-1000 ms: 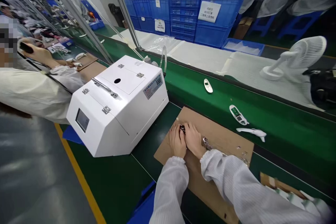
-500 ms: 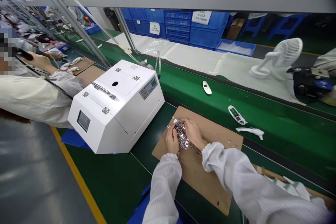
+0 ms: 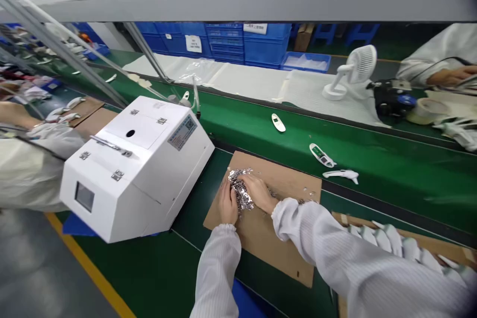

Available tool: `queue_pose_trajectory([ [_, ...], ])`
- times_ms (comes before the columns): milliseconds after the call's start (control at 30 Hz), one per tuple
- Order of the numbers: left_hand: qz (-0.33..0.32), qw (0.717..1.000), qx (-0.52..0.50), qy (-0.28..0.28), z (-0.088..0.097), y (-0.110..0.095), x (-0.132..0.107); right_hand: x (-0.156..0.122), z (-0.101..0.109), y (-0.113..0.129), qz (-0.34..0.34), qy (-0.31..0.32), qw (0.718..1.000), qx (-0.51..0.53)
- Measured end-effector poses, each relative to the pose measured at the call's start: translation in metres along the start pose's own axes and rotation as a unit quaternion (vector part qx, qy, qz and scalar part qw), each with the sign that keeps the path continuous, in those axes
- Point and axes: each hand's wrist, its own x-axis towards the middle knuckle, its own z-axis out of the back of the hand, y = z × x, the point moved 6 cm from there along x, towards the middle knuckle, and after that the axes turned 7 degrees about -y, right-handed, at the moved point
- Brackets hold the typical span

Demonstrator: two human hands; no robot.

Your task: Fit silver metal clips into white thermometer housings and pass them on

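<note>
A pile of small shiny metal pieces lies on a flat cardboard sheet. My left hand rests against the pile's left side, thumb apart from the stretched fingers. From the right, my right hand reaches over the pile, its fingers extended and touching the pieces. Neither hand is closed around anything. The exact shape of the pieces is too small to make out. A few loose bits lie by the right wrist and near the sheet's right edge.
A white machine with a small screen stands left of the cardboard. Behind it runs a green belt carrying white casing parts. White parts fill a box at right. A fan stands across; people work at both sides.
The view has swung to the right, so the scene sits further left. My right fingers have moved over the top of the pile; my left hand stays at its side.
</note>
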Motion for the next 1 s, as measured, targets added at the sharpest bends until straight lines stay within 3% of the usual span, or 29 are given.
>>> queue_pose_trajectory([
  [167, -0.007, 0.999, -0.027, -0.026, 0.003, -0.002, -0.002, 0.009, 0.009, 0.009, -0.004, 0.006, 0.999, -0.039],
  [300, -0.021, 0.997, -0.041, -0.064, 0.010, -0.016, 0.003, 0.016, 0.012, 0.007, -0.042, 0.006, 0.998, -0.050],
  [500, -0.087, 0.985, -0.077, -0.127, 0.021, -0.071, 0.017, 0.021, 0.011, -0.003, -0.046, 0.024, 0.999, 0.008],
  [633, -0.120, 0.980, -0.095, -0.126, 0.016, -0.116, 0.035, 0.018, 0.016, -0.008, -0.064, 0.005, 0.997, 0.043],
  [733, -0.152, 0.978, -0.105, -0.101, -0.001, -0.147, 0.052, 0.011, 0.028, -0.013, -0.104, -0.029, 0.991, 0.074],
  [833, -0.185, 0.976, -0.103, -0.047, -0.032, -0.171, 0.066, -0.006, 0.055, -0.034, -0.201, -0.092, 0.972, 0.084],
  [900, -0.201, 0.975, -0.093, 0.000, -0.062, -0.182, 0.071, -0.026, 0.083, -0.062, -0.297, -0.146, 0.941, 0.072],
  [1000, -0.231, 0.967, -0.054, 0.092, -0.122, -0.200, 0.066, -0.075, 0.135, -0.115, -0.443, -0.203, 0.872, 0.044],
])
